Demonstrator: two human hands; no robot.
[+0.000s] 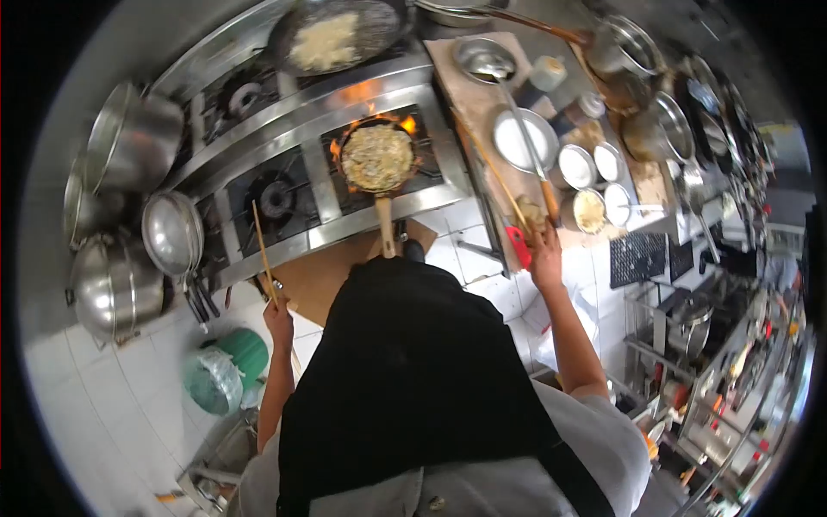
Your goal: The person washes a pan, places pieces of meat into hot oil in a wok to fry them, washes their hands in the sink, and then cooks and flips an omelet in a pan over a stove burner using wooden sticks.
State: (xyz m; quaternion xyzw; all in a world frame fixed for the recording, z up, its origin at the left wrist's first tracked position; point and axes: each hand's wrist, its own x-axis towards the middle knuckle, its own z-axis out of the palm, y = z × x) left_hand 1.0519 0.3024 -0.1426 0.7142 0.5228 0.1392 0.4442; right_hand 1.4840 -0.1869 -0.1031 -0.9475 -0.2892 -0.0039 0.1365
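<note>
My left hand [278,322] is closed around a long, thin wooden stick [259,226], which points up toward the stove. My right hand [544,255] reaches the near edge of the side counter, at the end of a ladle [527,138] with a wooden grip. A crumpled tan piece [531,212] and a red object [519,248] are close to its fingers, whose grip is unclear. On a lit burner sits a frying pan [383,211] with its handle toward me. Browned, chopped-looking food [377,158] fills it, with flames around the rim.
A large wok [277,45] with pale food stands at the back of the stove [323,237]. Several small bowls of white contents, including a bowl [576,165], sit on the counter beside bottles [546,74]. Big metal pots [136,138] stand left, above a green bin [245,355].
</note>
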